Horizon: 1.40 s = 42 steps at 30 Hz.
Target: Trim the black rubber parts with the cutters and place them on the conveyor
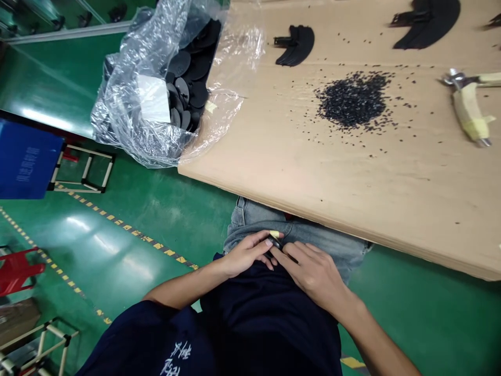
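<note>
In front of my waist, just below the table edge, my left hand (249, 254) pinches a small round black part (275, 242) between thumb and fingers. A bit of yellow tape (274, 234) shows at one of its fingertips. My right hand (311, 269) meets it from the right, a finger pressed to the black part and the others curled in. Something dark shows under those curled fingers, too small to name. Up on the table lies a heap of tiny black pieces (352, 100), apart from both hands.
Cardboard (313, 177) covers the table. A clear plastic bag (129, 104) of black discs (198, 68) stands at its left end. Black curved parts (301, 46) lie at the back, pliers with taped handles (472, 112) at the right. A red stool (19, 271) stands on the green floor.
</note>
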Motion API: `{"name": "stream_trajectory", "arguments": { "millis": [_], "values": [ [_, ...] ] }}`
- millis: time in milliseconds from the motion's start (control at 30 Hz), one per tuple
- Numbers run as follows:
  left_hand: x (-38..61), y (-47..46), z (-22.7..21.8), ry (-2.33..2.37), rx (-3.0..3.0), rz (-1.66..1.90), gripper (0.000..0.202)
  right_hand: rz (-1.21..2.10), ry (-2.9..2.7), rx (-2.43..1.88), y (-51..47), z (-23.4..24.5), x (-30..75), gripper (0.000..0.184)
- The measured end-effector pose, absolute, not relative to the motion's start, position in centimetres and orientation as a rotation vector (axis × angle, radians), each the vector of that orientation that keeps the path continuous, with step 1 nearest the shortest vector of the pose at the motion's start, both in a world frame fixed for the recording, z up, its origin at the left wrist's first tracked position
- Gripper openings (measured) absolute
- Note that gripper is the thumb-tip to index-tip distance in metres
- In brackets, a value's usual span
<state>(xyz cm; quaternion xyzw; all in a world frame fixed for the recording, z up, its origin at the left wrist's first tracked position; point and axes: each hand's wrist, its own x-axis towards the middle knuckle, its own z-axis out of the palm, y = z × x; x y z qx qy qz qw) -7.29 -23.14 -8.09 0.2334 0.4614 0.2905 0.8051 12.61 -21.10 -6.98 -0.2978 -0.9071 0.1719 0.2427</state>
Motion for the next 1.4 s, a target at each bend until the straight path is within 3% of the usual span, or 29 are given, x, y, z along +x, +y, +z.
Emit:
{"name": "stream_trajectory", "arguments": {
  "millis": [300,900,1167,1400],
  "values": [
    [-7.2,-22.9,-7.9,0.963,0.414,0.622,0.055,0.802,-2.236,-0.858,-21.9,-8.6,12.9,0.024],
    [-7.2,-23.1,-7.9,0.949,0.403,0.652,0.051,0.809,-2.225,-0.874,-22.4,-8.7,12.8,0.030],
    [-6.1,-24.0,-7.1,1.015,0.332,0.845,0.048,0.683,-2.070,-1.168,-23.5,-8.8,11.3,0.012],
    [-5.5,-24.1,-6.9,1.015,0.251,0.886,0.046,0.678,-2.007,-1.201,-23.9,-9.1,11.2,0.009]
  ]
}}
